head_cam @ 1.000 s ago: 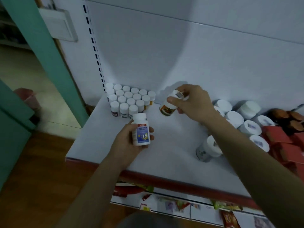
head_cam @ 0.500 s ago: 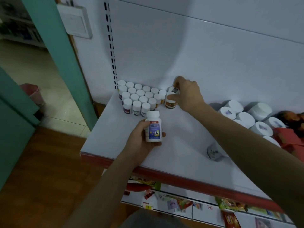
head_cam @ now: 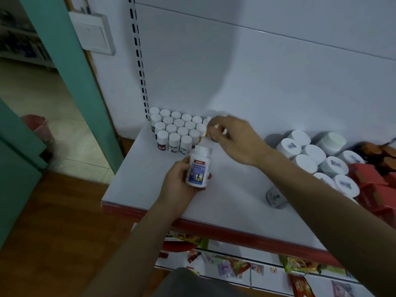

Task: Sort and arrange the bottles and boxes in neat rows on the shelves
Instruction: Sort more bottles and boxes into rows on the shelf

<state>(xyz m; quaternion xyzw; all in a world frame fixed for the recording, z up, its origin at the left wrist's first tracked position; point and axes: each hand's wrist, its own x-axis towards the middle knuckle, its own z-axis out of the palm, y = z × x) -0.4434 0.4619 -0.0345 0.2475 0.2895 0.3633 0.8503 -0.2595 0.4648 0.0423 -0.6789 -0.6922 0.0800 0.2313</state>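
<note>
My left hand (head_cam: 174,187) holds an upright white bottle with a blue label (head_cam: 198,168) above the front of the white shelf (head_cam: 139,179). Several small white-capped bottles (head_cam: 177,129) stand in tight rows at the shelf's back left corner. My right hand (head_cam: 235,140), blurred, hovers at the right end of that cluster. Its curled fingertips pinch the cap of a small bottle (head_cam: 214,138) that stands against the rows; most of this bottle is hidden by the fingers.
Several larger white jars (head_cam: 312,153) crowd the right of the shelf, and one jar (head_cam: 274,197) lies on its side nearer the front. Red boxes (head_cam: 368,176) sit at the far right. A lower shelf (head_cam: 235,266) holds packets. A teal door frame (head_cam: 70,71) stands left.
My right hand carried the small bottle from mid-air to the right end of the rows and stood it there. My left hand kept its bottle, shifting slightly.
</note>
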